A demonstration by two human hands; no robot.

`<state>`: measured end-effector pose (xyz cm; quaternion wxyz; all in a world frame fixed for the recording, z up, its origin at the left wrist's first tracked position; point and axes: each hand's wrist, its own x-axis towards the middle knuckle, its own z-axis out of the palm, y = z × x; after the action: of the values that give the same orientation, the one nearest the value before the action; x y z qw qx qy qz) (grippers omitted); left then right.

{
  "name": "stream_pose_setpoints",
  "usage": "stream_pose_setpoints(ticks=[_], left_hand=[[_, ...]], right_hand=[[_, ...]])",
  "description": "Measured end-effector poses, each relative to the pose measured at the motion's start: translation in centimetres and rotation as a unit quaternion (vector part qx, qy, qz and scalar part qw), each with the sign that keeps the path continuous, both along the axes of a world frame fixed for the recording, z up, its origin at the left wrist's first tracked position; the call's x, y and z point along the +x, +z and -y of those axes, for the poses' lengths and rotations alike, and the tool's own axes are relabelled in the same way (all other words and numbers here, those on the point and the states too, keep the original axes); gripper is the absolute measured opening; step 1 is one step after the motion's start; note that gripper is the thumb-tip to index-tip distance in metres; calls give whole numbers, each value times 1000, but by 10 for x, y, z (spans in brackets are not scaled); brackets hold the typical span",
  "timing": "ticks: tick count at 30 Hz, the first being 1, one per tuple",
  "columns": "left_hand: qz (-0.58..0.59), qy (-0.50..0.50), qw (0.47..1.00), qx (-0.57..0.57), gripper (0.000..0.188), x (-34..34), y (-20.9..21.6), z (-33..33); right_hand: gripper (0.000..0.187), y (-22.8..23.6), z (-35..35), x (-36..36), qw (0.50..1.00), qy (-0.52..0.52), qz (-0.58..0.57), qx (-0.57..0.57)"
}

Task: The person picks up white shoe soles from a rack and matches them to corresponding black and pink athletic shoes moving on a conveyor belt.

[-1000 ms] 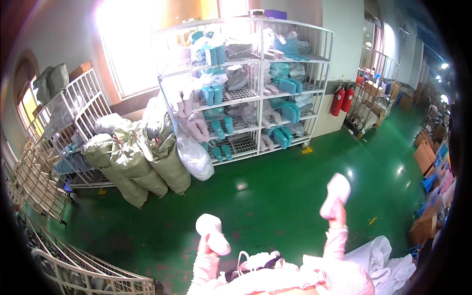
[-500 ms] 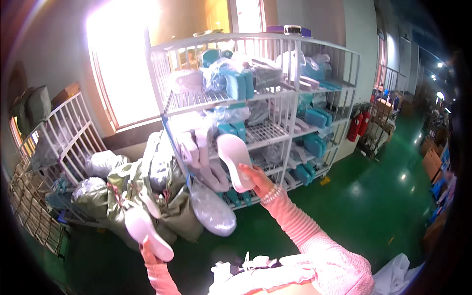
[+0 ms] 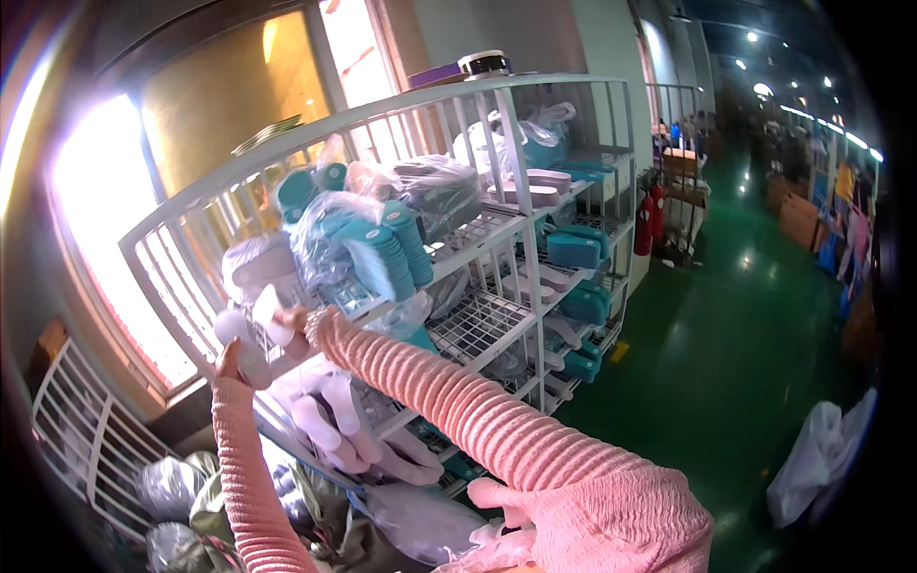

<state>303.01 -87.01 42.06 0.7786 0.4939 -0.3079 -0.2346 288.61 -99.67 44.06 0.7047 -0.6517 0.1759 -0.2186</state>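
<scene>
Both arms reach up to the left end of a white metal shelf rack (image 3: 521,329). My left hand (image 3: 227,361) is closed on a pale shoe sole (image 3: 250,367), held upright. Beside it, my right hand (image 3: 296,323) grips another pale shoe sole (image 3: 270,307), partly hidden by the fingers. The two soles are close together at the upper shelf's edge; whether they touch it I cannot tell. Just behind them lies a stack of pale soles (image 3: 256,260). To its right sit teal soles (image 3: 387,253), partly covered by clear plastic.
Further pale soles (image 3: 330,420) hang or lean on the shelf below. Stuffed sacks (image 3: 205,506) and a white barred rack (image 3: 81,420) stand at the lower left. Red fire extinguishers (image 3: 651,220) are beyond the rack; a white bag (image 3: 821,458) lies on the green floor at right.
Both hands, each with its sole, have moved up and left to the upper shelf and come together. The view has swung closer to the rack.
</scene>
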Motion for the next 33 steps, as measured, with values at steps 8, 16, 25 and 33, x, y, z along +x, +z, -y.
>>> stream_pose_setpoints(ticks=[8, 16, 25, 33], left_hand=[[-18, -9, 999, 33, 32, 34, -22, 10], [191, 158, 968, -39, 43, 46, -55, 2], [563, 441, 689, -121, 31, -188, -79, -37], [-4, 214, 977, 24, 24, -357, -312, 37]], right_hand=[[54, 23, -7, -29, 963, -35, -234, -131], [42, -4, -52, -152, 842, -70, -5, -535], [33, -8, -12, -466, 856, -302, 36, -419], [40, 20, 68, -629, 816, -441, 35, -372]])
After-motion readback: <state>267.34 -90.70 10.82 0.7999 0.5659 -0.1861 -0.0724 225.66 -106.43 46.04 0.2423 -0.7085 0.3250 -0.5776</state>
